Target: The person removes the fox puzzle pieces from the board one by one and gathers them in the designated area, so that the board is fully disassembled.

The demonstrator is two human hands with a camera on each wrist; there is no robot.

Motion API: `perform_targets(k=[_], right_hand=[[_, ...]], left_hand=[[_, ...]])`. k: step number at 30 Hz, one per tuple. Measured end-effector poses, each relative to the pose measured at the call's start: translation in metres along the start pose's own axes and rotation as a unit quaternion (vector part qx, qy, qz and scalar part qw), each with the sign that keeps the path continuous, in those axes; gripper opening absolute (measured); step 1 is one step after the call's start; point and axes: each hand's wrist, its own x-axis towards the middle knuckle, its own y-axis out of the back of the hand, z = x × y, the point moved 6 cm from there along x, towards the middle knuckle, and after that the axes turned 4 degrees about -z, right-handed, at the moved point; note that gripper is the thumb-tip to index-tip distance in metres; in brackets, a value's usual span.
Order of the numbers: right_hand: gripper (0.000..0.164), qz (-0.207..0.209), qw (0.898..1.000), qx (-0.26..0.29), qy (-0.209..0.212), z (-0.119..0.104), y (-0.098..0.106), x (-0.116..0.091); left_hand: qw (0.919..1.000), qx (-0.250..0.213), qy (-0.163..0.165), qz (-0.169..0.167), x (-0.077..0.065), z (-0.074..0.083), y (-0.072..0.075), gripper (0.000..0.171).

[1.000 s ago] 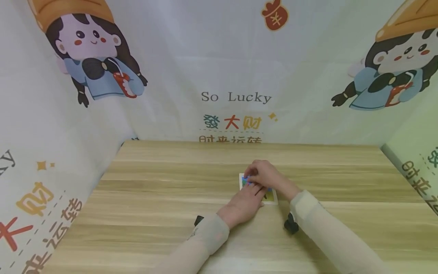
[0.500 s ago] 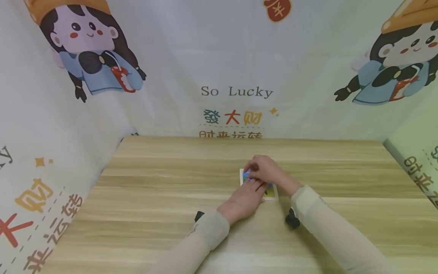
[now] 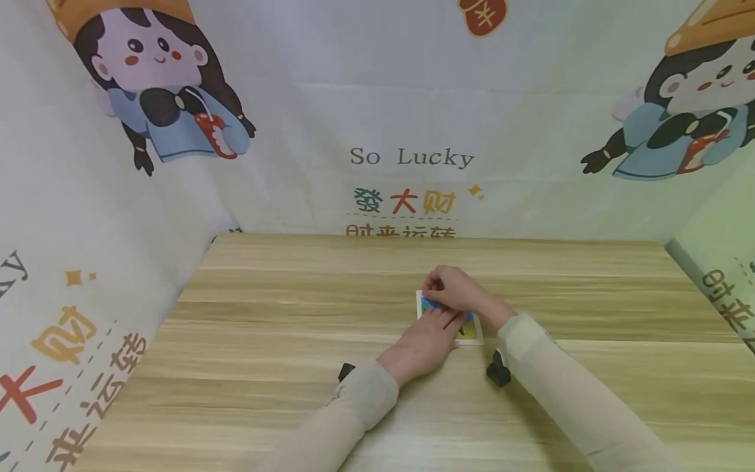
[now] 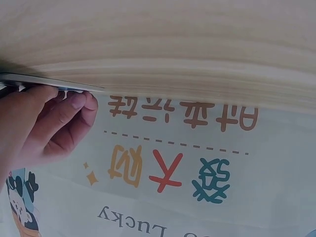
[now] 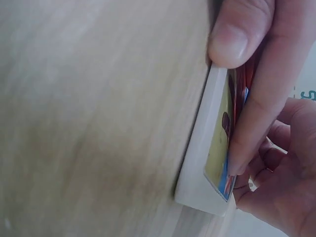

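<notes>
A small white-edged picture board, printed in blue, green and yellow, lies on the wooden table. My left hand rests over it with fingers stretched across the picture. In the right wrist view its thumb presses the white edge, and a finger reaches over the printed face. My right hand bends over the far left corner, its thumb and fingertips drawn together at a small blue piece. The left wrist view has the right hand with curled fingertips right at the board. Much of the picture is hidden under the hands.
Pale wood tabletop surrounds the board. Behind it hangs a white printed cloth with cartoon figures and lettering, which also covers the left side. Black camera mounts show at the left wrist and right wrist.
My right fingertips have drawn closer together and lifted slightly at the board's far left corner. The left hand stays in place on the board. The head view has tilted slightly down.
</notes>
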Motion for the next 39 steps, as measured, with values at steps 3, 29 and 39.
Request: perform_targets(k=[3, 29, 39], right_hand=[[0.013, 0.001, 1.0, 0.0, 0.013, 0.0, -0.001, 0.002], [0.014, -0.054, 0.992, 0.114, 0.029, 0.004, 0.0, 0.001], [0.014, -0.088, 0.986, 0.141, 0.002, 0.01, 0.002, 0.001]], left_hand=[[1.0, 0.003, 0.004, -0.002, 0.001, -0.001, -0.001, 0.058], [0.9999, -0.006, 0.01, -0.007, -0.001, 0.001, 0.001, 0.057], [0.9994, -0.033, 0.01, -0.011, 0.0, 0.001, -0.002, 0.056]])
